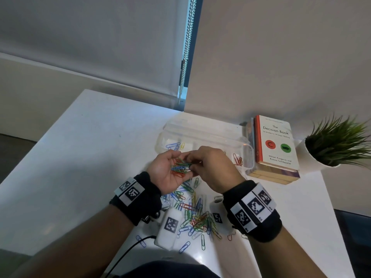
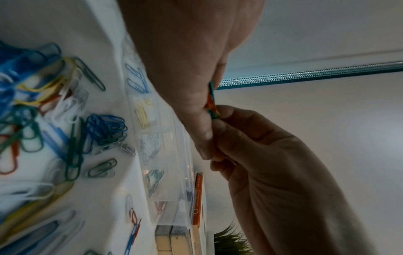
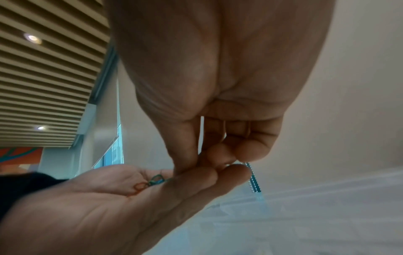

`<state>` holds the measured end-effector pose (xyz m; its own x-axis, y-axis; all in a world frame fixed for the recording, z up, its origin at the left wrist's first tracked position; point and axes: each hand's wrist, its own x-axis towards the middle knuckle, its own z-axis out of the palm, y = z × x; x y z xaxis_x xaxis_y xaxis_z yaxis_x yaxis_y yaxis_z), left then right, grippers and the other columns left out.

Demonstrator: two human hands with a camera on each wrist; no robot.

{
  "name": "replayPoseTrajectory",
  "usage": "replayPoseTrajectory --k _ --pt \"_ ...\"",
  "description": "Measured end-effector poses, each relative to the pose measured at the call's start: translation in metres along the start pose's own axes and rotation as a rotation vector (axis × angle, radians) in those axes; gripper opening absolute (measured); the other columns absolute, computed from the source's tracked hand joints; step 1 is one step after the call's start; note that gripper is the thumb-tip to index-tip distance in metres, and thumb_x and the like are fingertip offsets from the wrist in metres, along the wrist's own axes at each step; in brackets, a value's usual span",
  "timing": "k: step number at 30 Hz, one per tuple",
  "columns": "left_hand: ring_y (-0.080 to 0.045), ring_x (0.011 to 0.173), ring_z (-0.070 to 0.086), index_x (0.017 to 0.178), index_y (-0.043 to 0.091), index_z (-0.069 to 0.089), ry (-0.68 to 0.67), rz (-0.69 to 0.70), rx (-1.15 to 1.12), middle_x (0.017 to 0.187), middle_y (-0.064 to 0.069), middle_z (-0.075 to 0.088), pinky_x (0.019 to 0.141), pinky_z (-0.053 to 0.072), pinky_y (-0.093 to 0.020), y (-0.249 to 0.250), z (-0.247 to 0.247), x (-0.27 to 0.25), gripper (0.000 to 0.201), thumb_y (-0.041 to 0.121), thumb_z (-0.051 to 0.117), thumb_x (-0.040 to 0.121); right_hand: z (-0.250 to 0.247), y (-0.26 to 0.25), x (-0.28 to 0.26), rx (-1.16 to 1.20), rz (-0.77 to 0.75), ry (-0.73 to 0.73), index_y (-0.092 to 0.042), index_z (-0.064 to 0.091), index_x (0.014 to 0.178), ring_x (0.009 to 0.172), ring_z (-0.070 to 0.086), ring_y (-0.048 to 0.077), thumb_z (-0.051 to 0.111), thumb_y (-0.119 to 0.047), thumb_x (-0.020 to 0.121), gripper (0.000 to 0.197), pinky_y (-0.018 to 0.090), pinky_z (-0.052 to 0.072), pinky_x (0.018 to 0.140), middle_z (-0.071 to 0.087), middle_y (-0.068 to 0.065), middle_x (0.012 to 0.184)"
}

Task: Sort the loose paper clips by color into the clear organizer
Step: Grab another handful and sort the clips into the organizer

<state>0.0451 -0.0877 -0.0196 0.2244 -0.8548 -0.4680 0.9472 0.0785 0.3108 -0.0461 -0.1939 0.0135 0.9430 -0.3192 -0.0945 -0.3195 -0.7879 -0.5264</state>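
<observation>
My left hand (image 1: 167, 171) is held palm up above the tabletop (image 1: 84, 157), fingers relaxed, cupping a small bunch of clips (image 1: 180, 167) in red, green and blue wire. My right hand (image 1: 212, 167) meets it from 3 o'clock, thumb and fingertips (image 3: 220, 150) curled into the bunch; the grip pinches there, but which clip it has I cannot tell.

The organizer (image 1: 202, 135) lies at 12 o'clock from my hands: clear plastic, rectangular, divided into compartments, lid open behind it. The left-wrist view shows blue clips (image 2: 137, 81) in one compartment, then yellow clips (image 2: 142, 115), white clips (image 2: 149, 148), green clips (image 2: 153, 179) and red clips (image 2: 160, 207), each in its own compartment.

The loose pile (image 1: 194, 213) of coated wire clips, mixed blue, green, red, yellow and white, lies on the tabletop at 6 o'clock from my hands, between my wrists.

At 3 o'clock from the organizer, touching its end, is a stack of books (image 1: 275, 149). The top cover is white with an orange spine and reads "The Decision Book", with the authors "Mikael Krogerus and Roman Tschäppeler" below a red disc and a green disc. Further toward 3 o'clock stands a plant (image 1: 339, 141) with thin spiky leaves in a white pot.

Both wrists carry black bands (image 1: 140, 195) with white square-patterned marker blocks.
</observation>
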Motion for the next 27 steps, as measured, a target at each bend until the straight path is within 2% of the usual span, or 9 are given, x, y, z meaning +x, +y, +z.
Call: replayPoseTrajectory --k 3,6,9,13,15,17,20,23,27 --pt "-0.021 0.059 0.05 0.06 -0.001 0.066 0.037 0.005 0.022 0.063 -0.012 0.055 0.058 0.055 -0.033 -0.003 0.002 0.0 0.06 0.019 0.026 0.099 -0.002 -0.003 0.001 -0.062 -0.064 -0.042 -0.018 0.071 0.101 0.088 0.057 0.025 0.065 -0.012 0.081 0.022 0.04 0.046 0.076 0.06 0.006 0.089" --pt "-0.02 0.062 0.042 0.06 0.0 0.062 0.062 0.0 0.022 0.062 -0.01 0.05 0.065 0.052 -0.035 -0.004 0.002 0.001 0.054 0.019 0.029 0.098 0.0 -0.005 0.001 -0.138 -0.105 -0.064 -0.02 0.07 0.1 0.084 0.057 0.025 0.06 -0.016 0.084 0.019 0.041 0.048 0.072 0.056 0.004 0.088" --pt "-0.02 0.061 0.044 0.068 -0.001 0.057 0.09 0.001 -0.003 0.062 -0.011 0.05 0.057 0.056 -0.034 -0.002 0.004 0.0 0.045 0.018 0.03 0.098 0.001 -0.005 0.001 -0.102 -0.096 -0.03 -0.019 0.07 0.093 0.082 0.057 0.024 0.058 -0.016 0.086 0.014 0.042 0.049 0.071 0.055 0.004 0.086" --pt "-0.022 0.057 0.06 0.065 -0.006 0.066 0.032 -0.006 -0.027 0.062 -0.014 0.058 0.059 0.058 -0.04 -0.002 0.003 -0.002 0.056 0.018 0.027 0.098 -0.002 -0.004 0.001 0.007 -0.037 0.013 -0.017 0.072 0.096 0.086 0.056 0.021 0.059 -0.014 0.088 0.015 0.034 0.045 0.077 0.06 0.005 0.09" --pt "-0.028 0.066 0.068 0.075 -0.009 0.066 0.012 -0.014 -0.032 0.071 -0.02 0.064 0.075 0.059 -0.049 -0.002 0.001 -0.002 0.053 0.019 0.028 0.099 -0.007 -0.001 0.0 0.079 0.018 0.054 -0.017 0.073 0.095 0.084 0.057 0.017 0.061 -0.014 0.088 0.014 0.03 0.044 0.077 0.064 0.003 0.091" --pt "-0.035 0.08 0.07 0.08 -0.01 0.067 0.023 -0.021 0.011 0.085 -0.025 0.067 0.096 0.049 -0.052 -0.002 -0.001 -0.001 0.051 0.019 0.029 0.099 -0.011 0.003 -0.001 0.181 0.08 0.095 -0.017 0.073 0.089 0.08 0.061 0.015 0.063 -0.014 0.086 0.01 0.029 0.049 0.076 0.069 0.0 0.086" --pt "-0.04 0.101 0.065 0.071 -0.007 0.07 0.034 -0.037 0.057 0.105 -0.029 0.066 0.104 0.042 -0.05 -0.001 -0.001 0.002 0.057 0.02 0.028 0.099 -0.019 0.011 -0.001 0.372 0.162 0.14 -0.019 0.07 0.081 0.067 0.065 0.009 0.064 -0.01 0.085 0.011 0.028 0.052 0.067 0.071 -0.003 0.074" --pt "-0.046 0.105 0.063 0.101 -0.012 0.063 0.068 -0.039 0.042 0.118 -0.033 0.061 0.099 0.046 -0.05 0.001 0.002 0.004 0.047 0.02 0.03 0.099 -0.029 0.019 -0.001 0.448 0.211 0.171 -0.014 0.068 0.082 0.054 0.055 0.005 0.064 -0.006 0.085 0.009 0.022 0.047 0.058 0.063 -0.004 0.065" --pt "-0.045 0.092 0.068 0.103 -0.012 0.061 0.105 -0.012 0.029 0.111 -0.033 0.064 0.082 0.055 -0.05 0.005 0.004 0.006 0.044 0.019 0.031 0.099 -0.042 0.046 0.002 0.42 0.319 0.256 -0.011 0.067 0.078 0.054 0.054 0.01 0.066 -0.004 0.085 0.009 0.026 0.048 0.058 0.062 -0.001 0.065"
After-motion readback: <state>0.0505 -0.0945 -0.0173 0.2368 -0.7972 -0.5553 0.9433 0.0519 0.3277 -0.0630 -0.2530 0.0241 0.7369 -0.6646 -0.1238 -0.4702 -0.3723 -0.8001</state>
